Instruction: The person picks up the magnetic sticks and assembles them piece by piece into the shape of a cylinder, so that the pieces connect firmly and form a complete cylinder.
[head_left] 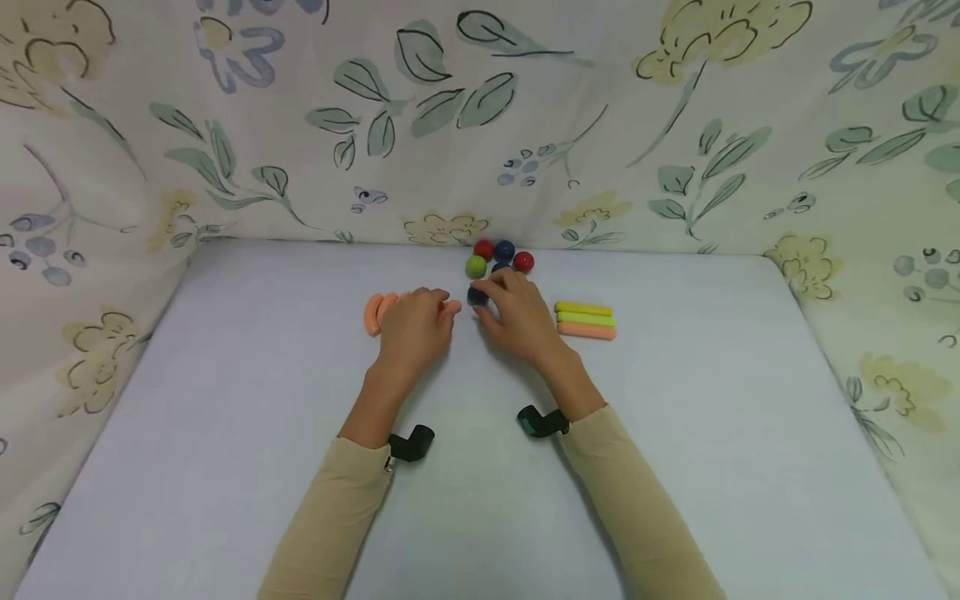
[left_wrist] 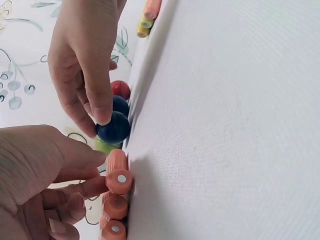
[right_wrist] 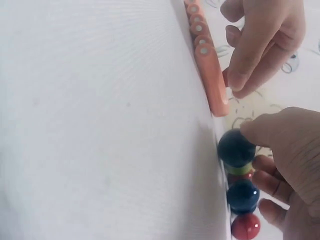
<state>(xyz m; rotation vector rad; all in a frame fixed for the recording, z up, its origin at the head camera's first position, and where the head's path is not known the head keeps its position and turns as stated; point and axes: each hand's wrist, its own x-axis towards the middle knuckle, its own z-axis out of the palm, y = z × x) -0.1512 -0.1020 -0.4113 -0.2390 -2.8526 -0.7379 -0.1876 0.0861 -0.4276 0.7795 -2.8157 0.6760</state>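
In the head view, my right hand (head_left: 517, 317) pinches a dark blue ball (head_left: 477, 296) between thumb and finger, just above the white table. The right wrist view shows the thumb on the ball (right_wrist: 236, 148). My left hand (head_left: 416, 333) is beside it, thumb and finger at an orange curved magnetic rod (left_wrist: 118, 172) that has a pale disc in its end. More orange curved rods (head_left: 372, 314) line up to the left of this hand, partly hidden by it. Behind the right hand sit red balls (head_left: 523, 262), a green ball (head_left: 476, 266) and other blue balls (head_left: 505, 250).
Yellow, lime and orange straight rods (head_left: 585, 321) lie stacked side by side to the right. A white tabletop (head_left: 225, 433) spreads around the arms. Floral cloth (head_left: 450, 125) hangs behind the back edge and along both sides.
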